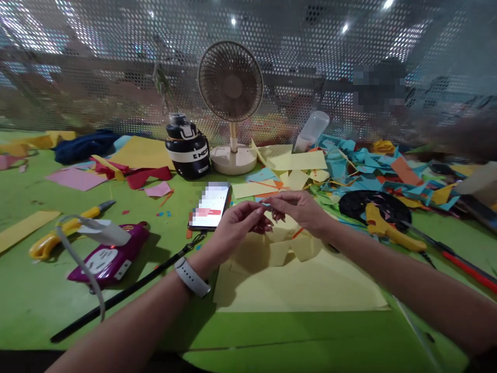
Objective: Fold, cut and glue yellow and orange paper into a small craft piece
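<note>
at the near side of the smooth green tabletop (295, 334), a flat pale yellow paper sheet (303, 292) lies below both hands, its front edge straight. a white perforated wristband (192, 277) encircles the left wrist. left of the sheet, a narrow black strap (128, 295) runs diagonally, ending in a clip. smaller angular yellow paper pieces (274, 253) rest on the sheet's rear half, beneath the fingers. above them, the left hand (244, 217) and the right hand (301, 210) meet at the fingertips, thumb and index of each drawn close; whether anything is pinched there cannot be told, as the detail is too small. to the left stands a glossy purple power block (128, 264) with a white plastic adapter (106, 231); behind it lies a yellow-handled tool (64, 233) with a dark tip. a flat rectangular phone (209, 207) lies just left of the hands. to the right, a yellow pistol-shaped tool (392, 230) rests on a round black tray (347, 207). farther back are a squat dark bottle (188, 155) with a white band, crumpled blue paper scraps (349, 178), and a round-caged fan (232, 85), all before a perforated screen (295, 41).
</note>
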The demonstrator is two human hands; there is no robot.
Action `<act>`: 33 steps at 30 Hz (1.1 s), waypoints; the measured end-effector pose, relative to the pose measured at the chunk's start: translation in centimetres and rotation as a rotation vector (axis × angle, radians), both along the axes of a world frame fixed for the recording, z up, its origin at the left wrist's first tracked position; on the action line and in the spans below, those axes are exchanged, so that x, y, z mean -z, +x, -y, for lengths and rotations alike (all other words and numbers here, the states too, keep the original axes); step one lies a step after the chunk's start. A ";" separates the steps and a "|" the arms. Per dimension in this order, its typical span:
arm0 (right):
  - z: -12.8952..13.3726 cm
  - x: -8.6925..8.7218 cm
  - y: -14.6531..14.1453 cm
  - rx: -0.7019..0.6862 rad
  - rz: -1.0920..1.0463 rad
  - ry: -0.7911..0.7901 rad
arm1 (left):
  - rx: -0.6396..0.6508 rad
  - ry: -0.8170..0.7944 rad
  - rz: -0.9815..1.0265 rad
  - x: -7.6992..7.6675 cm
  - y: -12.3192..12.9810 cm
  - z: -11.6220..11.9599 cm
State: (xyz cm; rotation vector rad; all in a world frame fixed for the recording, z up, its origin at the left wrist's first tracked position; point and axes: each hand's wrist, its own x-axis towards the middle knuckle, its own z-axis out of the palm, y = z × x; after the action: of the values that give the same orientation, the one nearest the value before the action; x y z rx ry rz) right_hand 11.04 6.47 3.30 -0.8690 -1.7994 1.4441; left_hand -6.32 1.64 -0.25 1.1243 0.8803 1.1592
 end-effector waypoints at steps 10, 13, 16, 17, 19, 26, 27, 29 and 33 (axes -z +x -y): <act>-3.5 0.3 2.1 0.151 0.409 0.207 | -0.144 -0.074 -0.198 -0.9 -1.1 -0.3; -3.3 0.5 1.5 0.018 0.540 0.271 | -0.060 -0.095 -0.253 -0.4 -1.0 -0.5; -3.4 0.8 0.8 -0.054 0.546 0.279 | -0.020 -0.094 -0.270 -0.2 -0.9 -0.5; -3.4 0.9 0.7 -0.069 0.535 0.268 | -0.021 -0.093 -0.272 -0.2 -0.9 -0.5; -3.7 1.0 0.8 -0.072 0.511 0.233 | -0.028 -0.102 -0.275 -0.2 -0.9 -0.4; -5.3 2.0 1.4 0.168 0.217 -0.051 | -0.060 -0.144 -0.303 -0.2 -0.9 -0.4; -5.5 2.3 1.3 0.205 0.178 -0.063 | -0.058 -0.151 -0.310 -0.1 -0.9 -0.4; -5.9 2.9 0.8 0.247 0.144 -0.071 | -0.049 -0.161 -0.316 0.1 -0.9 -0.4; -6.3 4.0 0.1 0.292 0.095 -0.108 | -0.019 -0.170 -0.329 0.5 -0.9 -0.6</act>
State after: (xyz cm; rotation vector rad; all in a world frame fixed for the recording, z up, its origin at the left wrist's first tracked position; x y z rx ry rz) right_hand 11.15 12.75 -0.66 -1.2186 -1.5924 1.3381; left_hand -7.23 2.26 -0.72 1.1852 1.2209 0.9075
